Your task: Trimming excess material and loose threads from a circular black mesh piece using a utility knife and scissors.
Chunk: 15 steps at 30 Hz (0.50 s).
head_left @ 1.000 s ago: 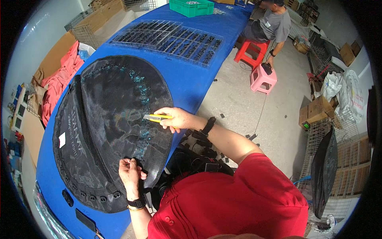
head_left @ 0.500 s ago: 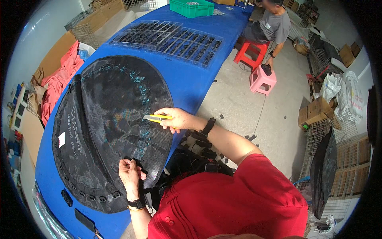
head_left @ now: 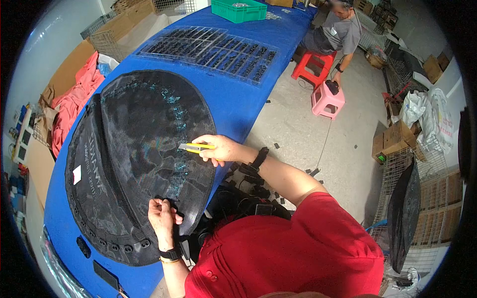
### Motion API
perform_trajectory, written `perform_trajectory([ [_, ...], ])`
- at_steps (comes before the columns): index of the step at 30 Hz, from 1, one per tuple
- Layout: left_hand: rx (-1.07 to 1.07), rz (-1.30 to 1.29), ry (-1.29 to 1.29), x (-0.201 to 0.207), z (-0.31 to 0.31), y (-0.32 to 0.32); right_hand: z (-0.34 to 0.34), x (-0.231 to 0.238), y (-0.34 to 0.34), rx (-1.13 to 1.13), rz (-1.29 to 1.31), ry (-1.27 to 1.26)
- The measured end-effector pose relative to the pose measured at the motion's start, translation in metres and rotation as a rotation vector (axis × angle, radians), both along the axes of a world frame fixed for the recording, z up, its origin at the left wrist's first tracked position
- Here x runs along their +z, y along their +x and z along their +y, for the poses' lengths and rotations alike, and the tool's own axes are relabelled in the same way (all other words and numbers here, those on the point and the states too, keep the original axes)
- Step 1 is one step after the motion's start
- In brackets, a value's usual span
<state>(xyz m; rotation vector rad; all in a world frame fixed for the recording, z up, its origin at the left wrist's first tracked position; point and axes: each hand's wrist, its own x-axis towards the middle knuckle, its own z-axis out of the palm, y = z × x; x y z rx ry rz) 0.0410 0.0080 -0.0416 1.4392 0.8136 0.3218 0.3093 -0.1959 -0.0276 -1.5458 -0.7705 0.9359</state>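
A large round black mesh piece [head_left: 144,134] with pale printing and a band of blue-green marks lies spread on the blue-covered table. My right hand [head_left: 221,149] grips a yellow utility knife [head_left: 203,147], its blade pointing left over the blue-green marks. Close to the mesh's near edge, my left hand [head_left: 164,218] rests with its fingertips pinched together on the fabric. Whatever lies between those fingertips is too small to make out. A row of black round fittings [head_left: 115,247] runs along the mesh's lower left rim.
Clear trays of small black parts [head_left: 213,52] and a green crate [head_left: 239,10] occupy the table's far half. A phone-like black slab [head_left: 106,274] lies near left. Another person [head_left: 343,30] sits to the right by a pink stool [head_left: 328,99]. Black scraps litter the floor.
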Motion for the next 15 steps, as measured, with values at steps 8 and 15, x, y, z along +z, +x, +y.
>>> perform_trajectory([
  [8,-0.006,-0.007,0.007,0.001,-0.0019,-0.0013,0.0003,-0.0013,0.0007,-0.004,-0.007,-0.007],
  [15,-0.002,0.012,0.03,-0.001,-0.0013,-0.0008,-0.0001,-0.0012,-0.0002,-0.002,-0.003,-0.001],
])
